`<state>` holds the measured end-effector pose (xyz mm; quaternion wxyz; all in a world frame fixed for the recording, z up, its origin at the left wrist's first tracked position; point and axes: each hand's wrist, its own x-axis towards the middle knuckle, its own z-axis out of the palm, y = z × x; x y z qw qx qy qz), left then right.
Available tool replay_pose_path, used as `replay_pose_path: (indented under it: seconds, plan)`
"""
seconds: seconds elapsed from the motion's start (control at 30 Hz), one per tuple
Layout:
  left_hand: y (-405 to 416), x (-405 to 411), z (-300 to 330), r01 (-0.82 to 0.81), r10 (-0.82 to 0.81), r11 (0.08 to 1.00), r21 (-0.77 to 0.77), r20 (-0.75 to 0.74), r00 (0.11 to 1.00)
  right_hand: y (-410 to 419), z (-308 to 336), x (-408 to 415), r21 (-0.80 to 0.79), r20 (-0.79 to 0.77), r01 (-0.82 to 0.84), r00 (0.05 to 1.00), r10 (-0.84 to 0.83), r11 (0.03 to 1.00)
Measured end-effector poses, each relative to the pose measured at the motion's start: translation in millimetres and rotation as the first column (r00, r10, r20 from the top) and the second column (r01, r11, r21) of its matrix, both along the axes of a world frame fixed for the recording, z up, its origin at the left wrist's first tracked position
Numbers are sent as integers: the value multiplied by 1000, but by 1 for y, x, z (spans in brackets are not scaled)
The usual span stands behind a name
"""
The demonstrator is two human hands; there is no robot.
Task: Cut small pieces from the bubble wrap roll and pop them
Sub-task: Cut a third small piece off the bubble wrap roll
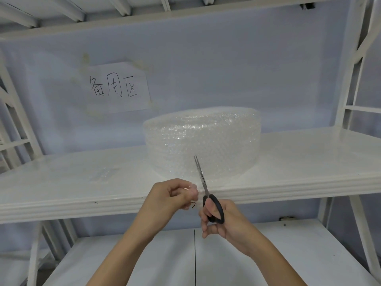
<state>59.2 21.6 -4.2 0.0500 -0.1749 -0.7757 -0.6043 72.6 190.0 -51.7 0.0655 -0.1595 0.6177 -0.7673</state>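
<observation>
Left hand (175, 195) pinches the bubble wrap (193, 187) edge, right hand (218, 219) grips scissors (203, 182) pointing twelve o'clock: better keep the film taut.

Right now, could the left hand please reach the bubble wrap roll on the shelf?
Probably yes: the left hand is at the shelf edge, with bare surface up to the roll, though it pinches a clear scrap and the scissors stand alongside.

The bubble wrap piece (190, 189) (clear, tiny) hides behind the left hand's fingers (186, 193).
</observation>
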Motion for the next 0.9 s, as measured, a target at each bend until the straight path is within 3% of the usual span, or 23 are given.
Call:
replay_pose_path:
  seconds: [0.27, 0.5, 0.9]
  plan:
    - [2, -8, 9, -155, 141, 955, 253, 70, 987, 2, 1, 2, 46, 15, 7, 1000, -8, 999]
    - [16, -11, 12, -79, 80, 993, 89, -8, 997, 6, 1, 1, 70, 7, 10, 1000, -11, 998]
    - [21, -9, 10, -6, 9, 993, 122, -20, 1000, 9, 15, -8, 121, -45, -40, 998, 46, 992]
